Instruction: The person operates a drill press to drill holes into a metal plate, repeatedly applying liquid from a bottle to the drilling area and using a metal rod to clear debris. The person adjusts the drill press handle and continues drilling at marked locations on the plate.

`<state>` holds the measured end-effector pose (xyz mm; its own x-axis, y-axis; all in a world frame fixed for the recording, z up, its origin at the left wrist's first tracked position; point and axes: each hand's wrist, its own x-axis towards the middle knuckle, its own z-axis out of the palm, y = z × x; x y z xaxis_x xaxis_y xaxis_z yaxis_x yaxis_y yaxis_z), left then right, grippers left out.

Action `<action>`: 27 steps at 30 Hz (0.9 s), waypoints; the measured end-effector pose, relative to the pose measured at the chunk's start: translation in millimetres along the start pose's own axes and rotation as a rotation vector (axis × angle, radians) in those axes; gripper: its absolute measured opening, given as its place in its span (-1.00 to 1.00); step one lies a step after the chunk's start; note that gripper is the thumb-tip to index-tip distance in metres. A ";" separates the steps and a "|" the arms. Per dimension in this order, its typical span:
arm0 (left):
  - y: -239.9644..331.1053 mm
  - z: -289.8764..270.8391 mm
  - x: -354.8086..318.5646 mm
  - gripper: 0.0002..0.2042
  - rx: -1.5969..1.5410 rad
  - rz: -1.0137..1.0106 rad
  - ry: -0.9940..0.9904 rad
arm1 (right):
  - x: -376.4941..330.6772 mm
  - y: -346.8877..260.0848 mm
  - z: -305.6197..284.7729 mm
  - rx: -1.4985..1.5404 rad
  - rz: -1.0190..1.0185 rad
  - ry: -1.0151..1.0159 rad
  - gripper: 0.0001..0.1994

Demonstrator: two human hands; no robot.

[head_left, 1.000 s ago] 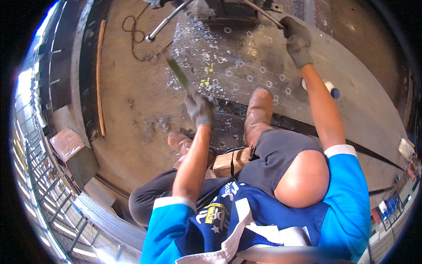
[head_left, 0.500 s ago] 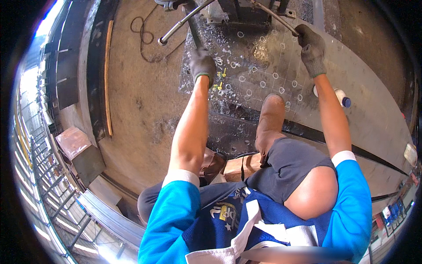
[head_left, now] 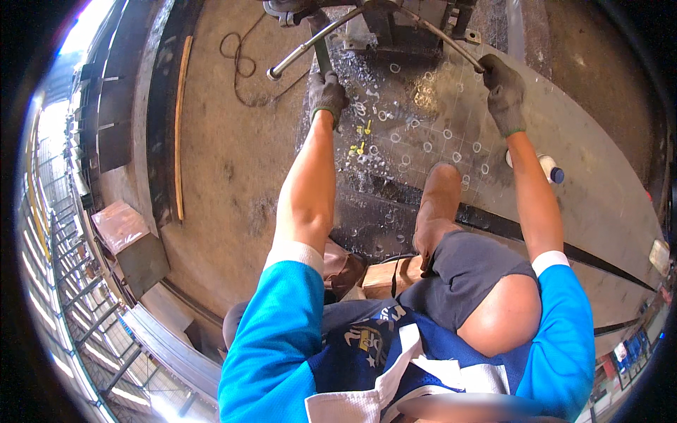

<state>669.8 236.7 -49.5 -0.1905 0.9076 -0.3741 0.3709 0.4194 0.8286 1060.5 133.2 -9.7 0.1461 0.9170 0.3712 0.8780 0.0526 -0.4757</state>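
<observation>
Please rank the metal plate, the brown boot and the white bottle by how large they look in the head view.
1. metal plate, by far the largest.
2. brown boot.
3. white bottle, smallest, partly hidden behind the right forearm.

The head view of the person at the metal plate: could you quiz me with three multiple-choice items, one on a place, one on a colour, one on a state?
1. Where does the white bottle lie?
A. on the metal plate, beside the right forearm
B. on the wooden block
C. in the left hand

2. What colour are the long sleeves?
A. red
B. bright blue
C. yellow

3. What is the right hand doing?
A. hanging open
B. resting on the knee
C. gripping the curved metal handle

Answers: A, it lies on the plate by that arm; B, both sleeves are blue; C, the gloved fingers close round the handle's end.
</observation>
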 end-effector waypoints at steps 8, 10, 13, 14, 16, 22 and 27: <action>-37.0 -50.3 73.4 -0.58 0.240 -0.221 0.376 | 25.3 -35.7 -0.4 0.016 0.094 -0.042 -0.87; -43.2 -45.2 56.0 -0.54 0.222 -0.192 0.489 | 31.3 -38.0 5.4 -0.019 0.087 -0.035 -0.87; -59.0 -44.9 -9.7 -0.58 0.399 -0.013 0.353 | 33.8 -44.6 14.9 -0.029 0.126 -0.070 -0.82; -66.5 -48.1 -35.1 -0.61 0.428 0.085 0.295 | 32.8 -47.9 18.6 -0.026 0.149 -0.089 -0.80; -81.1 -52.6 -78.8 -0.70 0.370 0.295 0.149 | 28.6 -55.2 26.7 -0.038 0.153 -0.064 -0.85; -90.9 -60.5 -43.9 -0.75 0.942 0.595 -0.374 | 10.7 -69.5 40.9 -0.093 0.149 -0.111 -0.88; -117.8 -153.4 3.8 -0.69 0.843 0.137 0.155 | 4.7 -82.7 40.4 -0.085 0.074 -0.071 -0.89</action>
<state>486.0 187.8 -84.6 -0.1938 0.9640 -0.1823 0.9378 0.2366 0.2540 970.2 149.1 -0.8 0.1817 0.9430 0.2787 0.9019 -0.0469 -0.4294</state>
